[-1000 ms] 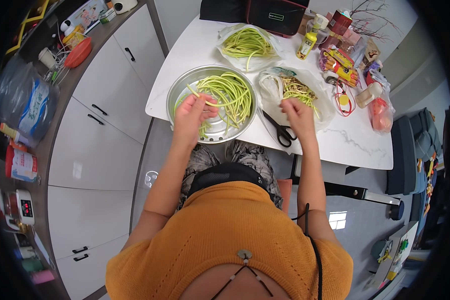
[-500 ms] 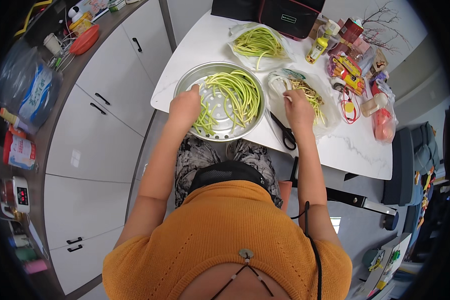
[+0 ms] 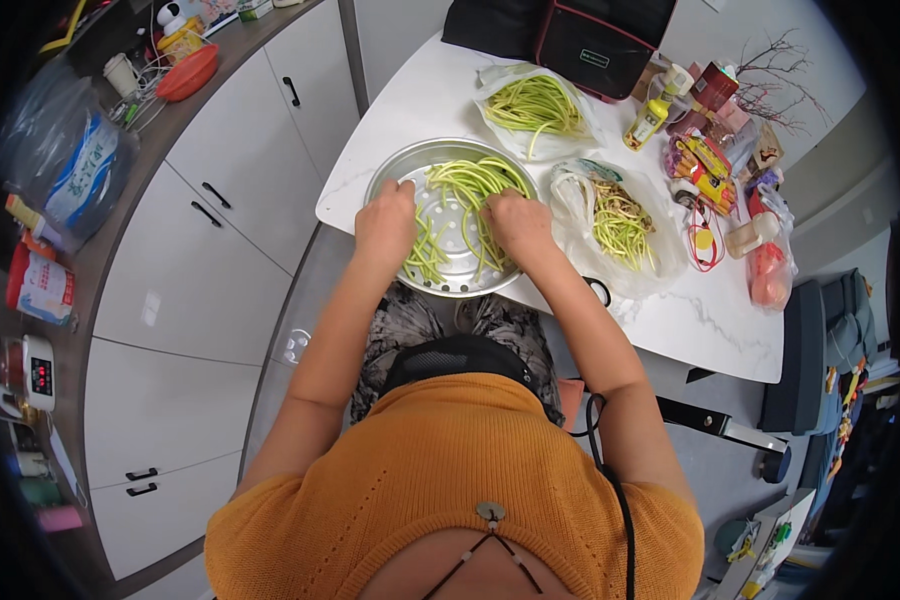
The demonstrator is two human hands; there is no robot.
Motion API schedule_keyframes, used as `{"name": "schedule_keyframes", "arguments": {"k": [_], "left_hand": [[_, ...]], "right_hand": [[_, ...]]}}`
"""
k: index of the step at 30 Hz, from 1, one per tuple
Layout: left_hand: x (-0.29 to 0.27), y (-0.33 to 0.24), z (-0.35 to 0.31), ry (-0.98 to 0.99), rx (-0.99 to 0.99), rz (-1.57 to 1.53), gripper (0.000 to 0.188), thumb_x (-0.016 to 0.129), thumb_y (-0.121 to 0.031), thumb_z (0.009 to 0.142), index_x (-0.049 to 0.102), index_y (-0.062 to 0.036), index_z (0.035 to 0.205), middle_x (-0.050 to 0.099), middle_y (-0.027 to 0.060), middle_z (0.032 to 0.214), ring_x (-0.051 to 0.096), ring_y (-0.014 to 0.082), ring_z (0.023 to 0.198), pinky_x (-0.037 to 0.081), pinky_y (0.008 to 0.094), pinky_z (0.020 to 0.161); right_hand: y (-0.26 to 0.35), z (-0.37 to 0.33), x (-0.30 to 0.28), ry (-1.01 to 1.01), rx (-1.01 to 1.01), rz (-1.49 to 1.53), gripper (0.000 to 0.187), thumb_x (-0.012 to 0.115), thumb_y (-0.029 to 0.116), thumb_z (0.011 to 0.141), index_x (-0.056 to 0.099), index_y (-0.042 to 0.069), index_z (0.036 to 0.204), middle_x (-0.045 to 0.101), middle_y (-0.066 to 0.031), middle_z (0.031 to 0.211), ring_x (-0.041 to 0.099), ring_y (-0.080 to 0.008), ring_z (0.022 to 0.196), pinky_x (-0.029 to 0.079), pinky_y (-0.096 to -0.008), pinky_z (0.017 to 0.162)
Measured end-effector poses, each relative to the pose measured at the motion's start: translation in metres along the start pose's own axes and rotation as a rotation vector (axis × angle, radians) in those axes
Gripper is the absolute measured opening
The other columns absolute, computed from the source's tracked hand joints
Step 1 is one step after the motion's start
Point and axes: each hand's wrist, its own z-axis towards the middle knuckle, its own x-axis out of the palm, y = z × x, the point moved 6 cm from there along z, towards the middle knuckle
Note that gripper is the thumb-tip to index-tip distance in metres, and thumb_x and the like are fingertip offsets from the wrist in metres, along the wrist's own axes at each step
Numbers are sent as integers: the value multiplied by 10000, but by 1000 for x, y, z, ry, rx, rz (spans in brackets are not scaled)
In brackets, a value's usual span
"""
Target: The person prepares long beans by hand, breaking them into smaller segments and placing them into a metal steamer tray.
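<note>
Long green stems (image 3: pixel 473 180) are heaped in the far and right part of a round metal basin (image 3: pixel 458 262), bent into loose arcs whose long axis is carried mostly from the basin's far side towards its near right wall. The right hand (image 3: pixel 520 225) is set nearer to them: it is placed over the basin's right side, with its curled fingers brought down among the stems, though whether one is gripped cannot be told. The left hand (image 3: pixel 386 222) is held at the basin's left rim, separated from the heap by bare metal; its fingers are drawn together, and whether anything is pinched between them is hidden.

Short cut pieces (image 3: pixel 426 252) are gathered at the basin's near left, just beside the left hand. The basin's base is pierced with holes. Beyond the basin, more stems are held in an open plastic bag (image 3: pixel 535 105); to its right, stems and brownish ends are contained in a second bag (image 3: pixel 622 225). Black scissors (image 3: pixel 598 291), mostly hidden, are seen at the basin's near right on the white tabletop (image 3: pixel 715 325).
</note>
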Motion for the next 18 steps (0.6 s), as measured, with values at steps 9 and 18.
{"name": "schedule_keyframes", "arguments": {"k": [9, 18], "left_hand": [[3, -7, -9, 62, -42, -109, 171, 576, -135, 830, 626, -65, 978, 602, 127, 953, 605, 335, 837, 497, 420, 728], [16, -24, -7, 122, 31, -693, 203, 567, -116, 845, 636, -38, 1019, 640, 66, 817, 591, 160, 680, 476, 278, 616]], "right_hand": [[-8, 7, 13, 166, 182, 182, 215, 612, 287, 788, 658, 81, 827, 664, -128, 802, 649, -296, 731, 517, -388, 647], [-50, -12, -7, 27, 380, 1171, 167, 634, 211, 824, 642, 44, 830, 628, -54, 682, 537, -135, 563, 418, -260, 523]]}}
